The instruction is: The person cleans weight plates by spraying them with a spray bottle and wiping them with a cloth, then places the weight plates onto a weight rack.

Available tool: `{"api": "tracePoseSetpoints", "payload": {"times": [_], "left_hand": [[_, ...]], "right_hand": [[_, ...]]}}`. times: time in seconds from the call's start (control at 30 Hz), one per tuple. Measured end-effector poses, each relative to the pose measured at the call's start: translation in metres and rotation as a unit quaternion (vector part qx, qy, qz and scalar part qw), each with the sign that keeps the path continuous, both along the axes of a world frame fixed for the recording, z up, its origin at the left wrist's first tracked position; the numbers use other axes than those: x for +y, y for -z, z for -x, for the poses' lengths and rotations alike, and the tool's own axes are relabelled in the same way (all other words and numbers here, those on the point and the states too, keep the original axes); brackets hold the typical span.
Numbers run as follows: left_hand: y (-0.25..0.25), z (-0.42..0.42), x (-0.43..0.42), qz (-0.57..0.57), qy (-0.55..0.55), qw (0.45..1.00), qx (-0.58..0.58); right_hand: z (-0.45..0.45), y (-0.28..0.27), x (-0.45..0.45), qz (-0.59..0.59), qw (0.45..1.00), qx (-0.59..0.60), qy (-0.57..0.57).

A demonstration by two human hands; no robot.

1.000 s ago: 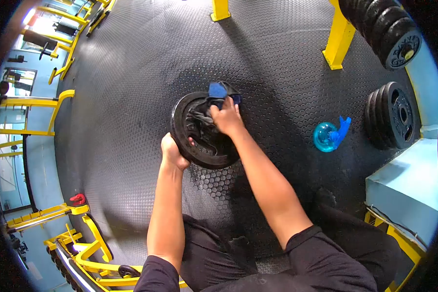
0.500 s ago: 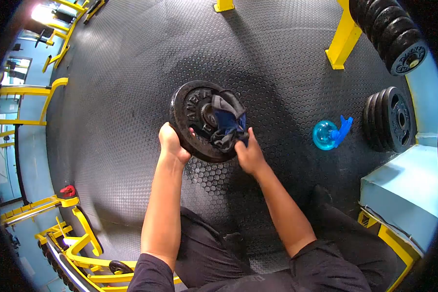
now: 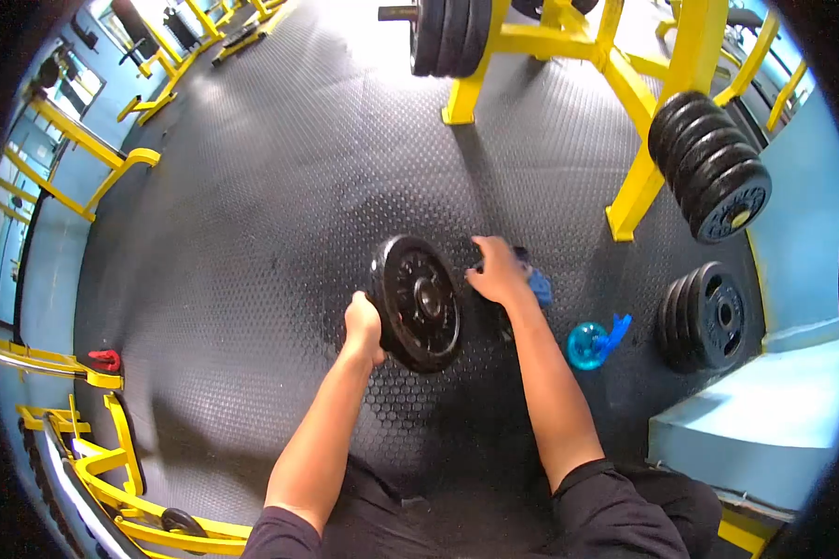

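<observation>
My left hand grips the left rim of a black weight plate, which stands tilted on edge above the floor with its lettered face turned right. To the right of the plate, and apart from it, is my right hand. Its thumb and forefinger are spread, while a dark and blue cloth shows at the far side of the hand, bunched against it. The other fingers are hidden behind the hand, along with part of the cloth.
On the black rubber floor lies a blue bottle. Beside it several large plates lean together near a pale blue ledge. A yellow rack holds more plates. Yellow equipment stands at left.
My right hand has come off the plate and moved right, taking the cloth with it. The plate now stands more upright in my left hand. The view has tipped up, showing more of the rack.
</observation>
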State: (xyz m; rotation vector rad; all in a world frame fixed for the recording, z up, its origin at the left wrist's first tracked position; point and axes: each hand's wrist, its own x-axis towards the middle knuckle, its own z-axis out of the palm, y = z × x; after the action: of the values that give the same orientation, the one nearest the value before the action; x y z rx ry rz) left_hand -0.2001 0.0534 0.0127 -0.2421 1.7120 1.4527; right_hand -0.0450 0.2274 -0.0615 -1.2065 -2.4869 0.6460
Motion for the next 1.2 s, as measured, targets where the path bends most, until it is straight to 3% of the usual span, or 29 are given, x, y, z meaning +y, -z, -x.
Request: {"api": "tracePoseSetpoints", "payload": {"times": [0.07,0.1,0.13,0.2,0.27,0.3,0.33,0.4,0.43,0.47,0.53,0.57,0.6,0.67,0.7,0.73,0.77,0.8,0.87,1.03,1.1,1.13,1.17,1.2], "left_hand": [[0.053,0.018,-0.01,0.025,0.038,0.997,0.068],[0.07,0.021,-0.018,-0.028,0.092,0.99,0.1],[0.049,0.008,-0.019,-0.008,0.083,0.989,0.126],[0.018,-0.018,-0.031,-0.094,0.078,0.984,0.126],[0.002,-0.04,-0.04,-0.07,0.046,0.982,0.172],[0.01,-0.037,-0.048,-0.03,0.052,0.976,0.208],[0.024,-0.037,-0.055,-0.03,-0.004,0.982,0.189],[0.042,-0.035,-0.073,-0.001,-0.089,0.993,0.079],[0.046,-0.037,-0.081,0.016,-0.104,0.992,0.067],[0.046,-0.04,-0.091,0.039,-0.114,0.991,0.053],[0.017,-0.052,-0.109,0.094,-0.06,0.992,0.054],[0.001,-0.057,-0.118,0.1,-0.055,0.993,0.044],[-0.016,-0.063,-0.13,0.108,-0.018,0.993,0.04],[-0.054,-0.07,-0.148,0.11,0.03,0.993,0.001],[-0.071,-0.071,-0.16,0.112,0.04,0.992,-0.043],[-0.089,-0.074,-0.171,0.112,0.048,0.989,-0.088],[-0.113,-0.076,-0.184,0.123,0.055,0.983,-0.122],[-0.139,-0.077,-0.195,0.109,0.071,0.98,-0.15],[-0.197,-0.083,-0.222,0.035,0.038,0.977,-0.205],[-0.397,-0.057,-0.246,-0.061,0.008,0.973,-0.223],[-0.5,-0.025,-0.235,-0.088,0.004,0.966,-0.243],[-0.556,-0.004,-0.217,-0.095,-0.001,0.963,-0.252],[-0.583,0.017,-0.22,-0.109,0.039,0.964,-0.24],[-0.6,0.039,-0.224,-0.127,0.079,0.963,-0.225]], "right_hand": [[0.036,0.032,0.027,0.224,0.95,0.18,-0.124],[0.049,0.052,0.043,0.329,0.903,0.187,-0.202],[0.056,0.068,0.05,0.325,0.903,0.191,-0.208],[0.069,0.089,0.054,0.576,0.782,0.189,-0.148],[0.084,0.1,0.042,0.516,0.8,0.182,-0.244],[0.091,0.09,0.03,0.429,0.87,0.095,-0.222],[0.091,0.08,0.02,0.439,0.871,0.078,-0.207],[0.095,0.08,-0.004,0.272,0.937,0.03,-0.219],[0.09,0.086,-0.012,0.28,0.929,0.027,-0.24],[0.078,0.054,-0.026,0.371,0.905,-0.034,-0.204],[0.049,0.043,-0.056,0.449,0.885,-0.017,-0.122],[0.028,0.064,-0.075,0.478,0.876,0.027,-0.062],[0.006,0.033,-0.089,0.466,0.883,-0.016,-0.062],[-0.041,0.008,-0.135,0.404,0.912,-0.023,0.062],[-0.054,-0.051,-0.145,0.43,0.9,-0.051,0.053],[-0.08,-0.035,-0.164,0.399,0.913,-0.07,0.051],[-0.084,-0.111,-0.165,0.473,0.871,-0.122,0.054],[-0.1,-0.126,-0.183,0.426,0.891,-0.13,0.082],[-0.106,-0.232,-0.189,0.46,0.876,-0.139,0.052],[-0.072,-0.463,-0.192,0.368,0.926,-0.085,0.005],[-0.044,-0.561,-0.191,0.314,0.948,-0.058,-0.02],[-0.027,-0.606,-0.182,0.339,0.938,-0.072,-0.004],[-0.011,-0.639,-0.175,0.435,0.895,-0.079,0.062],[0.008,-0.678,-0.167,0.429,0.901,-0.038,0.063]]}}
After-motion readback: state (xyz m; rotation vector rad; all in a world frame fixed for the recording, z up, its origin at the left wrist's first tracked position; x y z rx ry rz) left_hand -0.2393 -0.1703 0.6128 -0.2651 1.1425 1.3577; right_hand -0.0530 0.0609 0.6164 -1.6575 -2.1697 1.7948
